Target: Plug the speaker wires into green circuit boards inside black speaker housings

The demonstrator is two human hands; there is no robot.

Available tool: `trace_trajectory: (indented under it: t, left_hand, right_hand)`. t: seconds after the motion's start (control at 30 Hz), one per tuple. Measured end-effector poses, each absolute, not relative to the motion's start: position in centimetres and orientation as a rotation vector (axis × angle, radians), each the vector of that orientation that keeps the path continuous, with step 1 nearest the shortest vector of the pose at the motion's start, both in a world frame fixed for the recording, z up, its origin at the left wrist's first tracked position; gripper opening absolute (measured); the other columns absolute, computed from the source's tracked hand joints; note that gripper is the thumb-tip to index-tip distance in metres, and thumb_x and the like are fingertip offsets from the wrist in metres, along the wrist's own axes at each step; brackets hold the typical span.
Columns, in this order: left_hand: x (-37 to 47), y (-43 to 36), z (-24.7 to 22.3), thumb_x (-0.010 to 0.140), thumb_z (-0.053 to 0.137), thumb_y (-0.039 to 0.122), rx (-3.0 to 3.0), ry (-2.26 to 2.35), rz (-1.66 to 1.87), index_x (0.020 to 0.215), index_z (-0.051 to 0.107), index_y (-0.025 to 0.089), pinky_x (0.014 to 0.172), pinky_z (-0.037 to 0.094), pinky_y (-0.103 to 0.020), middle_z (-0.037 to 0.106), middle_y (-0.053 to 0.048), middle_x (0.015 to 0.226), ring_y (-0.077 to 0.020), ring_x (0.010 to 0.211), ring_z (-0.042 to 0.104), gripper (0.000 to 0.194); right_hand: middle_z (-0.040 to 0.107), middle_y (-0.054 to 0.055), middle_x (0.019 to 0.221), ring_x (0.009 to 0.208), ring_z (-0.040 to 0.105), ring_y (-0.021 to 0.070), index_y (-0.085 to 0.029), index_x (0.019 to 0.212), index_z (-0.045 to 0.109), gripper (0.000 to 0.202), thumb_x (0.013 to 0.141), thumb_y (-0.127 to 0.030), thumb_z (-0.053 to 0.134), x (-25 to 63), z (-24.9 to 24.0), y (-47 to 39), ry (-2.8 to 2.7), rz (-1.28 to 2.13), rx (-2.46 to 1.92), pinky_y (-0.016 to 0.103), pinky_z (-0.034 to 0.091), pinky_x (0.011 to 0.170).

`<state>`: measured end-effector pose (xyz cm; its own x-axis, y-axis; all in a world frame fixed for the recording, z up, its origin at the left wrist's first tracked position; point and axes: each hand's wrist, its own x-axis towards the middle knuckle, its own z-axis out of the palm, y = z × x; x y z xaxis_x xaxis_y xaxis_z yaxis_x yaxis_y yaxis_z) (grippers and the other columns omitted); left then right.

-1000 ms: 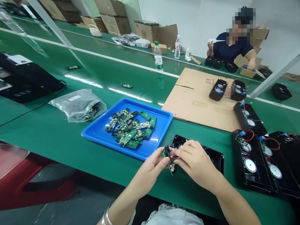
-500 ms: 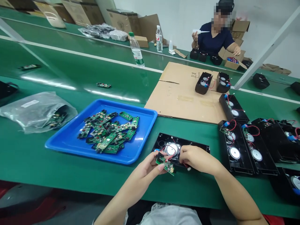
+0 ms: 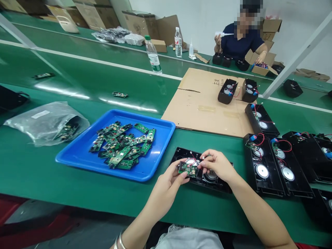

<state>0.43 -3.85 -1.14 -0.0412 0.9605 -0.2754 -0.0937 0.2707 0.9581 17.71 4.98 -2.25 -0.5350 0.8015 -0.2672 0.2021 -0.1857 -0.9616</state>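
Note:
My left hand (image 3: pixel 173 177) grips a green circuit board (image 3: pixel 190 170) between thumb and fingers, above a black speaker housing (image 3: pixel 178 155) lying on the bench. Close by its right end, my right hand (image 3: pixel 219 166) pinches a thin wire; a small white plug (image 3: pixel 203 158) shows at the fingertips. Red wires (image 3: pixel 191 160) run between the board and the housing. Inside the housing sit two round speakers, one partly behind the board and the other (image 3: pixel 210 177) below my right hand. Whether the plug touches the board, I cannot tell.
Left of my hands is a blue tray (image 3: pixel 85 164) heaped with circuit boards, beside a plastic bag (image 3: pixel 46 121) of more boards. Several wired housings (image 3: pixel 261 183) stand at right. Beyond lie a cardboard sheet (image 3: pixel 189 114) and a water bottle (image 3: pixel 153 57). A co-worker (image 3: pixel 238 41) sits opposite.
My left hand has turned the board flatter and raised it slightly. My right hand has moved up from the housing, bringing a wire end to the board's right side.

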Motion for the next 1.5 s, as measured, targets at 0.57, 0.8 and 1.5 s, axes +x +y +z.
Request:
trace_trajectory:
  t: [0.57, 0.8, 1.5]
  left_hand:
    - [0.3, -3.3, -1.3, 0.079, 0.056, 0.035, 0.994, 1.324, 1.025, 0.117, 0.056, 0.016, 0.078, 0.061, -0.041, 0.071, -0.006, 0.094, -0.0252, 0.092, 0.068, 0.043]
    - [0.4, -3.1, -0.8, 0.08, 0.054, 0.031, 0.965, 1.293, 1.065, 0.11, 0.058, 0.018, 0.076, 0.062, -0.037, 0.069, -0.006, 0.105, -0.0232, 0.094, 0.067, 0.032]
    - [-0.3, -3.2, 0.2, 0.077, 0.058, 0.036, 0.897, 1.292, 1.019, 0.106, 0.055, 0.018, 0.065, 0.063, -0.033, 0.069, -0.005, 0.102, -0.0237, 0.087, 0.069, 0.034]
  right_hand:
    - [0.06, 0.002, 0.066, 0.062, 0.05, 0.0143, -0.015, 0.069, 0.061, 0.015, 0.081, -0.007, 0.058, 17.0, -1.0, 3.0, -2.773, 0.265, -0.756, 0.025, 0.036, 0.056]
    - [0.058, 0.004, 0.062, 0.06, 0.051, 0.0162, -0.015, 0.067, 0.06, 0.025, 0.087, -0.005, 0.048, 16.7, -1.3, 2.0, -2.682, -0.029, -0.664, 0.029, 0.032, 0.052]
    - [0.063, 0.003, 0.088, 0.073, 0.06, 0.0158, -0.019, 0.092, 0.055, 0.019, 0.08, -0.026, 0.068, 17.0, -0.1, 3.2, -2.46, 0.88, -1.357, 0.025, 0.043, 0.06]
